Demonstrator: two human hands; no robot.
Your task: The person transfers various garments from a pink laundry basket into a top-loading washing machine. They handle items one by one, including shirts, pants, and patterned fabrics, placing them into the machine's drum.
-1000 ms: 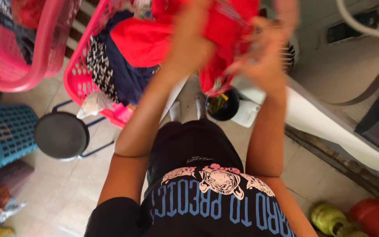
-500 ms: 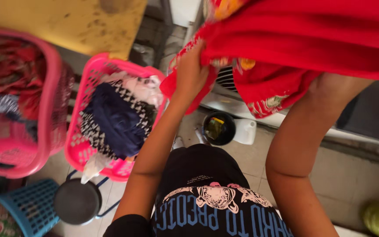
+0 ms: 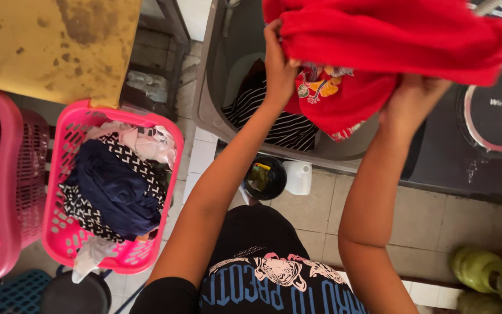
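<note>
Filling the upper right of the frame, the red garment [image 3: 390,40] now hangs over the open washing-machine tub [image 3: 216,75], where a moment ago it was held above the floor beside the pink basket [image 3: 65,244]; it looks poised to go in. A striped cloth [image 3: 280,125] already lies in the tub. At upper centre the left hand [image 3: 278,70] is clamped on the garment's edge, while the right hand [image 3: 411,99] grips its underside, fingers closed into the fabric.
</note>
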